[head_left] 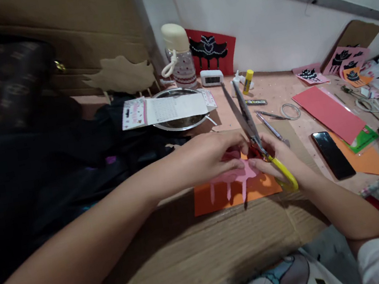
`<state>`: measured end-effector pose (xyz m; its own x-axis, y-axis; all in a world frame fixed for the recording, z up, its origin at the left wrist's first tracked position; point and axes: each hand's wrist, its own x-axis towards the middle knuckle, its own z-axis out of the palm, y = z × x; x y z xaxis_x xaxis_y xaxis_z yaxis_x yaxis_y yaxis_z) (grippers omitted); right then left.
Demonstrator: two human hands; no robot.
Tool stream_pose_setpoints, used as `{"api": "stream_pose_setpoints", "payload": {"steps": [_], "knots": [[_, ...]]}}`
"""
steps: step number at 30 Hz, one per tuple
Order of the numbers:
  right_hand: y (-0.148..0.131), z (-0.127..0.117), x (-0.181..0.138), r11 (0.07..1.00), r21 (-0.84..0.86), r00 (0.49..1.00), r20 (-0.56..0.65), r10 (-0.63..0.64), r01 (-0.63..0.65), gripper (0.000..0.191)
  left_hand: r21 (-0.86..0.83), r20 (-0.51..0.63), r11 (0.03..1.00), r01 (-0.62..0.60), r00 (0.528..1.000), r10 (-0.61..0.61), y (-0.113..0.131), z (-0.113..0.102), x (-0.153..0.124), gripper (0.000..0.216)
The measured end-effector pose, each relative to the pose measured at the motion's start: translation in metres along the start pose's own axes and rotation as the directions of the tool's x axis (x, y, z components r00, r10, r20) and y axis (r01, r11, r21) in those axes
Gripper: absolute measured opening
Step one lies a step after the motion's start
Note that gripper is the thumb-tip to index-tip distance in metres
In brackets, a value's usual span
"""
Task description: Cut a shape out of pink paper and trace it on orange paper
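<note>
My left hand pinches a pink paper cut-out with several dangling strips, held just above an orange paper sheet on the cardboard work surface. My right hand grips yellow-handled scissors, blades open and pointing away from me, their pivot at the edge of the pink piece. Both hands meet over the orange sheet.
A black phone and red paper lie to the right, with a second pair of scissors behind my hands. A metal bowl under a printed sheet, a bottle, a small clock and a glue stick stand farther back. Dark bags fill the left.
</note>
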<state>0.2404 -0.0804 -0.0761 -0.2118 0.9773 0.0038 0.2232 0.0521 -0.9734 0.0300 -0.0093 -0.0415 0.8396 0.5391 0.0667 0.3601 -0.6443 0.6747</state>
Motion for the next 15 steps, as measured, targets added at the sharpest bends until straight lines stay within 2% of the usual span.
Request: {"api": "stream_pose_setpoints", "payload": {"steps": [3, 7, 11, 15], "knots": [[-0.001, -0.003, -0.002, 0.997, 0.072, 0.995, -0.096, 0.002, 0.005, 0.027, -0.095, -0.054, 0.994, 0.052, 0.997, -0.058, -0.009, -0.009, -0.003, 0.036], [-0.004, -0.005, -0.002, 0.99, 0.138, 0.988, -0.149, 0.032, -0.011, 0.032, -0.268, -0.119, 0.958, 0.101, 0.984, -0.136, -0.018, -0.017, 0.001, 0.035], [-0.004, -0.004, -0.002, 0.992, 0.126, 0.989, -0.141, 0.038, -0.02, 0.033, -0.382, -0.221, 0.92, 0.094, 0.957, -0.189, -0.016, -0.015, 0.004, 0.036], [-0.001, -0.003, -0.003, 0.997, 0.068, 0.994, -0.1, 0.047, -0.04, 0.037, -0.38, -0.18, 0.921, 0.078, 0.971, -0.157, -0.008, -0.009, 0.003, 0.036]]}}
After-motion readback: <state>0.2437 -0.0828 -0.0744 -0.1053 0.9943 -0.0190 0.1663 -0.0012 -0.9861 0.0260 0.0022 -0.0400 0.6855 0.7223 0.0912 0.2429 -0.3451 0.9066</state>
